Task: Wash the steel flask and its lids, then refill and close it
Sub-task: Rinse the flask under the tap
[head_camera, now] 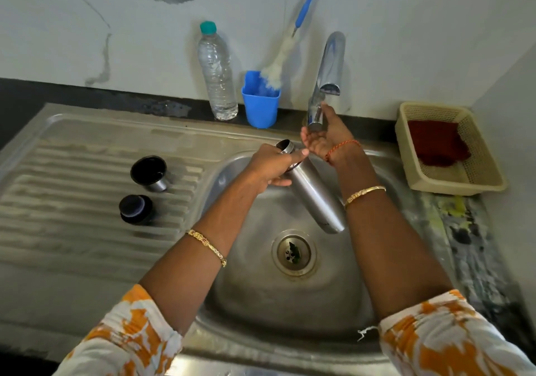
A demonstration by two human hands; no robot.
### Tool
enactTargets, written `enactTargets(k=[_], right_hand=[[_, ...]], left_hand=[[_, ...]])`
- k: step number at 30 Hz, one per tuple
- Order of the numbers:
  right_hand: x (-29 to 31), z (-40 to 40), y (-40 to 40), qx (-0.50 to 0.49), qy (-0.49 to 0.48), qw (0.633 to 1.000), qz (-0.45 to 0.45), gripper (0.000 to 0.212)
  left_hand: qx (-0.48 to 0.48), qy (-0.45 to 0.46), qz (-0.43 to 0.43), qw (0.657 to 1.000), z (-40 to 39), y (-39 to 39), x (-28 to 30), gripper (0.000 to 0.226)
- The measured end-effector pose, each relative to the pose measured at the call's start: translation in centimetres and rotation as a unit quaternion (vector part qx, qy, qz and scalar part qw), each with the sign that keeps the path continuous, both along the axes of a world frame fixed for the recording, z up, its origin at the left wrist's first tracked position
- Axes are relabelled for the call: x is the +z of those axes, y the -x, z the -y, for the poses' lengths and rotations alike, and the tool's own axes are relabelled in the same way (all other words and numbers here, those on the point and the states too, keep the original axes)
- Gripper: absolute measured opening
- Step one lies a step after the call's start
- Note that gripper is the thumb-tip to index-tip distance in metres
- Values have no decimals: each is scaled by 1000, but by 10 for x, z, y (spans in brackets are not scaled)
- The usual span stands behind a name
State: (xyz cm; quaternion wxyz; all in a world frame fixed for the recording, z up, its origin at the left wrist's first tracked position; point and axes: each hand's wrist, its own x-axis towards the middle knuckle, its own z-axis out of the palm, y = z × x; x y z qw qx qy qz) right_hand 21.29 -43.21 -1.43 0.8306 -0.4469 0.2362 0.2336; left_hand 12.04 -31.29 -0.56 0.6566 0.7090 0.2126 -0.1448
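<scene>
My left hand [271, 168] grips the neck of the steel flask [314, 194], which is open and tilted over the sink basin [252, 282] with its base low and to the right. My right hand [324, 136] is open, palm up, cupped under the tap [326, 79] and touching its lower stem. On the ribbed drainboard [72, 201] to the left stand two lids: a cup-shaped lid [149, 172] with a dark inside, lying tilted, and a black stopper lid [135, 208] in front of it. No water stream is visible.
A clear plastic bottle [217, 71] with a green cap and a blue holder [260, 100] with a bottle brush [287, 47] stand against the back wall. A beige basket [464, 184] holding a red cloth [438, 145] sits at the right. The drain [293, 252] holds some debris.
</scene>
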Motion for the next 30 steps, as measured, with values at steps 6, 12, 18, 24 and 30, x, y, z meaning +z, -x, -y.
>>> enactTargets(k=[6, 12, 18, 24, 30], right_hand=[[1, -12, -9, 25, 158, 987, 12, 33], [9, -9, 4, 85, 300, 949, 34, 38], [15, -2, 46, 105, 419, 888, 155, 14], [32, -5, 57, 208, 486, 822, 213, 23], [13, -9, 85, 114, 535, 758, 356, 17]], left_hand=[[-6, -22, -8, 1000, 8, -4, -8, 26], [4, -42, -12, 999, 6, -9, -13, 14], [-48, -52, 8, 997, 11, -1, -19, 35], [-70, -33, 36, 996, 5, 8, -25, 17], [-36, -12, 30, 999, -1, 1, -20, 19]])
